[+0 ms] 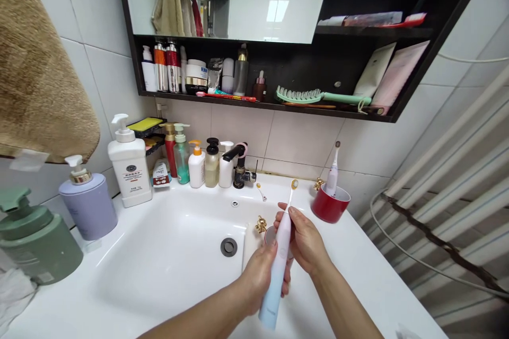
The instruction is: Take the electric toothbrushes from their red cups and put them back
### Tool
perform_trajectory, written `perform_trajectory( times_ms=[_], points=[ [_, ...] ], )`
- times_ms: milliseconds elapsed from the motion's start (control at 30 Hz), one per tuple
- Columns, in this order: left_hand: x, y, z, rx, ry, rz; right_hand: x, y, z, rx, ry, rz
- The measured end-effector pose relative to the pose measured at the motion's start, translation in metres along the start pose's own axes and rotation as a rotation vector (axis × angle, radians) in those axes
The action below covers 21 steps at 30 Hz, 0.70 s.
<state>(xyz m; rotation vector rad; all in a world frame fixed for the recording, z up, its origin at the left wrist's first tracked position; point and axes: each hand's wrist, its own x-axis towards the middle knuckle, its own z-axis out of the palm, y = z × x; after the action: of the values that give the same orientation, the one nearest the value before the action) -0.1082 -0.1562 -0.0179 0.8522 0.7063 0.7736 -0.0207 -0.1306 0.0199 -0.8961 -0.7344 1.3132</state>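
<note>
Over the right side of the basin I hold an electric toothbrush (283,246), its handle fading from pale pink to light blue. My left hand (258,278) is wrapped around the handle. The fingers of my right hand (308,238) are closed at the top of the handle, by the neck of the brush head (293,186). The toothbrush tilts with its bristles toward the wall. A loose brush head (261,192) lies on the sink's back ledge. Behind my hands, partly hidden, is a pale object with a gold ornament (261,224); I cannot tell what it is.
A white sink (159,254) has a grey drain (228,247) and a black faucet (240,167). Several pump bottles (196,165) line its back and left. At right, a red cup (331,205) holds another toothbrush (333,175). A dark cabinet (294,66) overhangs the ledge; a pipe-like radiator (449,212) stands right.
</note>
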Motion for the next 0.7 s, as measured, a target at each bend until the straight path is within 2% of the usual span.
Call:
perform_trajectory(
  times_ms=[100, 233, 400, 567, 600, 700],
  points=[
    [0.0017, -0.0056, 0.0004, 0.031, 0.010, 0.040, -0.0003, 0.0009, 0.0014, 0.022, 0.010, -0.003],
    [-0.0006, -0.0071, 0.0039, 0.161, 0.087, 0.137, -0.0024, 0.0013, 0.0045, 0.077, 0.046, -0.032],
    [-0.0045, -0.0021, 0.0073, 0.009, 0.020, -0.049, -0.0036, 0.0025, 0.0062, 0.154, 0.026, -0.016],
    [-0.0010, -0.0026, 0.0042, 0.232, 0.105, 0.174, -0.0033, 0.0014, 0.0072, 0.128, 0.052, -0.084],
    [-0.0003, -0.0028, 0.0037, 0.242, 0.103, 0.184, -0.0032, 0.0010, 0.0072, 0.129, 0.053, -0.085],
    [-0.0001, -0.0023, 0.0038, 0.106, 0.020, 0.058, -0.0023, 0.0006, 0.0064, 0.154, 0.048, -0.055]
  ],
)
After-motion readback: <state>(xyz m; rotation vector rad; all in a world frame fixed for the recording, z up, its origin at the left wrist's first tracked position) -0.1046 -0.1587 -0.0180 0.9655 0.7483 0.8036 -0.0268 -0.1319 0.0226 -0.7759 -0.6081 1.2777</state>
